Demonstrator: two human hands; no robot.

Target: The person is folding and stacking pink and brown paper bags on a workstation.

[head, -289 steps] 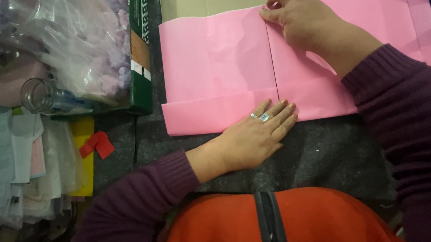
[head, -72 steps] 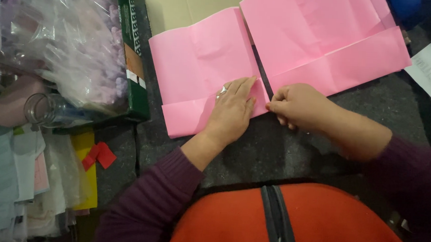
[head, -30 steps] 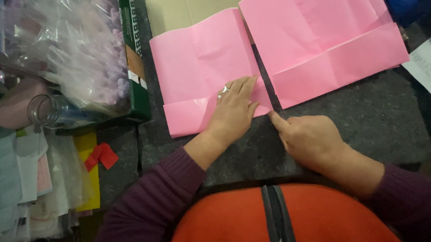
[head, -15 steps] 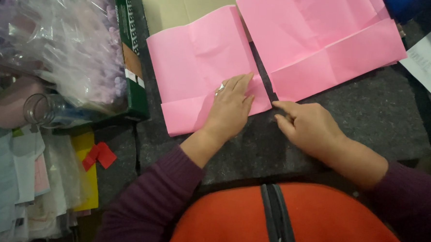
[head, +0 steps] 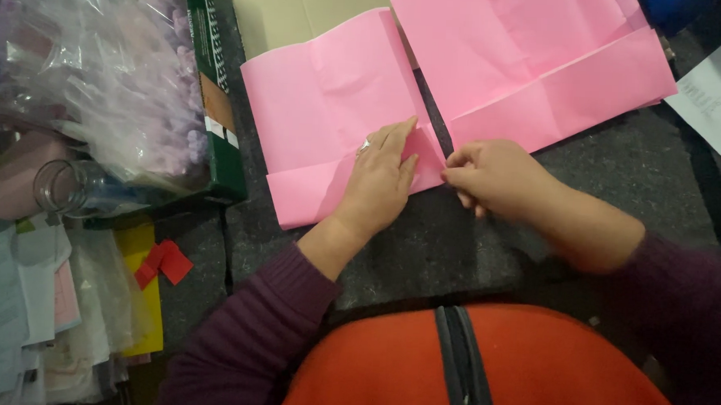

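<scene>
Pressing flat with its fingers together, the left hand (head: 380, 179) lies on the near right corner of the left pink sheet (head: 332, 104), a ring on one finger, pinning the folded near strip to the dark felt table (head: 456, 247). Just to its right, the right hand (head: 495, 178) is curled, its thumb and forefinger closed narrowly at the corner of that same sheet's fold, though whether they actually grip the paper edge cannot be told. The sheet lies at the middle of the table, with a second, larger pink sheet (head: 537, 64) to its right and farther off, a thin dark gap between the two. Behind the left sheet a tan cardboard piece (head: 304, 14) shows. To the left stands a long green box (head: 211, 99) with pale and orange label patches on its side, filled with clear plastic bags (head: 107, 70) of lilac bits; nearer lie a clear glass jar (head: 69, 188) on its side, a yellow sheet (head: 142, 282) with a red paper scrap (head: 162, 263) on it, and a stack of pale papers (head: 15, 309). A white printed sheet (head: 718, 97) sits at the far right. Half a second ago the right hand lay open on the felt; now it has come up to the sheet's corner, while the left hand stays put.
</scene>
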